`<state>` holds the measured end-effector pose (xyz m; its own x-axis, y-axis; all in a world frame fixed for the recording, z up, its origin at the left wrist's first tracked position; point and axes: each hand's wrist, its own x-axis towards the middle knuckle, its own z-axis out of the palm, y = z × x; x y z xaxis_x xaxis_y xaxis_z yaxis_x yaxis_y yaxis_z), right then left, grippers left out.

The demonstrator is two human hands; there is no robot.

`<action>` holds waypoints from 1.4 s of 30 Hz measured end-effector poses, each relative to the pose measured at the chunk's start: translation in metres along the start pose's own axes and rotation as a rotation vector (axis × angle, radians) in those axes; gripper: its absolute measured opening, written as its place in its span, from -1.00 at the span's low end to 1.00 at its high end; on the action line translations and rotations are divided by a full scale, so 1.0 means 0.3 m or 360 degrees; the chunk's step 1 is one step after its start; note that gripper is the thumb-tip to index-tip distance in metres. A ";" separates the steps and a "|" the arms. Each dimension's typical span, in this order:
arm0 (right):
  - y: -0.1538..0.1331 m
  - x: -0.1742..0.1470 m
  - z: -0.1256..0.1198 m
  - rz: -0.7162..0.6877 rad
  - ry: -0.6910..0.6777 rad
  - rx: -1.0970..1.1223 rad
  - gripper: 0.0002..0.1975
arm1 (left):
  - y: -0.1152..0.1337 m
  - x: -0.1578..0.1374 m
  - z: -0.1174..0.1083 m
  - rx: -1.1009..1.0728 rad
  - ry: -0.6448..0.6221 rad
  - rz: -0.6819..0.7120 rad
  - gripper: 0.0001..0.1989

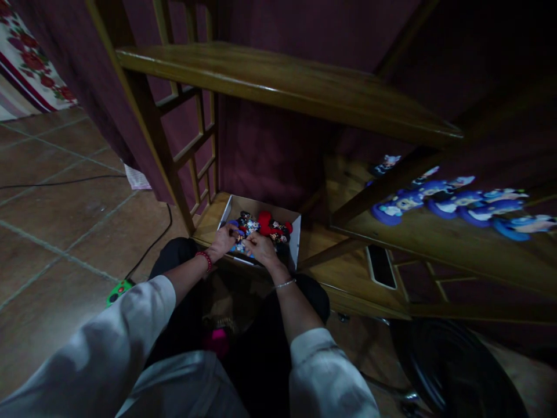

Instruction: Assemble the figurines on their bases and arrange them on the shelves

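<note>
A shallow white cardboard box (295, 242) stands on the low wooden shelf in front of my knees. Inside it lie several small figurines (275, 231), some red and black, others blue and white. My left hand (225, 239), with a red beaded bracelet at the wrist, is over the box's left part, its fingers closed around a small blue figurine (239, 235). Close beside it, my right hand (261, 248) has its fingertips pinched together near that figurine. Whatever the right fingers hold is too small and dark to make out.
On the higher shelf at right, several figurines with blue round bases (402, 206) stand in a group. A phone (382, 267) lies on the lower shelf. A wooden board (278, 75) spans above the box. A black round stool (456, 366) is at lower right, a green power strip (119, 292) on the floor at left.
</note>
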<state>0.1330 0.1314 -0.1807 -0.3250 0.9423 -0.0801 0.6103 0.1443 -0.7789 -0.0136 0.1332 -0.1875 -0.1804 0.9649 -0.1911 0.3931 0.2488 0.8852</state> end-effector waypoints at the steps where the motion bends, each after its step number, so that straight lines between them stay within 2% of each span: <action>1: -0.002 0.000 0.001 -0.0004 -0.0021 0.0033 -0.80 | 0.004 0.001 0.008 -0.0083 0.0024 -0.0047 -0.84; 4: -0.002 0.006 0.003 -0.0001 -0.0071 0.0096 -0.72 | 0.019 -0.001 0.027 -0.0325 0.0074 -0.0170 -0.84; 9: 0.018 0.024 0.011 0.0003 -0.0137 0.0287 -0.85 | 0.039 -0.005 0.033 -0.0608 0.0074 -0.0301 -0.89; 11: 0.026 0.028 0.013 -0.0020 -0.0165 0.0330 -0.82 | 0.042 -0.008 0.027 -0.0683 0.0053 -0.0310 -0.87; 14: 0.038 0.029 0.009 -0.0064 -0.0116 0.0203 -0.76 | 0.043 -0.012 0.019 -0.0742 0.0025 -0.0279 -0.79; 16: 0.043 0.030 0.002 -0.0024 -0.0018 0.0089 -0.81 | 0.040 -0.015 0.019 -0.0740 0.0028 -0.0243 -0.71; 19: 0.040 0.028 -0.010 0.0067 0.0069 0.0106 -0.89 | 0.033 -0.016 0.025 -0.0635 0.0022 -0.0172 -0.64; 22: 0.019 0.020 -0.015 0.0088 0.0012 0.0253 -0.77 | 0.026 -0.020 0.032 -0.0491 0.0031 -0.0083 -0.67; 24: -0.005 0.008 -0.017 0.0113 -0.0104 0.0471 -0.71 | 0.025 -0.026 0.035 -0.0377 0.0081 0.0031 -0.71; 28: -0.052 -0.027 -0.029 0.0206 -0.0452 0.1190 -0.65 | 0.027 -0.048 0.039 0.0066 0.0163 0.0322 -0.73; 30: -0.067 -0.042 -0.044 0.0229 -0.0578 0.1443 -0.56 | 0.031 -0.061 0.037 0.0184 0.0169 0.0363 -0.71; 34: -0.077 -0.050 -0.078 0.0214 -0.0723 0.1554 -0.52 | 0.042 -0.080 0.027 0.0271 0.0160 0.0357 -0.70; 37: -0.065 -0.033 -0.094 0.0223 -0.0577 0.1430 -0.58 | 0.048 -0.078 0.021 0.0381 0.0187 0.0258 -0.69; 40: -0.029 -0.004 -0.096 0.0272 -0.0102 0.1098 -0.57 | 0.050 -0.070 0.021 0.0472 0.0230 0.0115 -0.72; 42: 0.003 0.014 -0.090 0.0316 0.0187 0.0629 -0.64 | 0.052 -0.069 0.027 0.0572 0.0194 0.0095 -0.75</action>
<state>0.1518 0.1437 -0.1649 -0.1315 0.9712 -0.1984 0.3225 -0.1473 -0.9350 0.0035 0.1178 -0.1732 -0.2448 0.9668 -0.0729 0.6931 0.2271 0.6841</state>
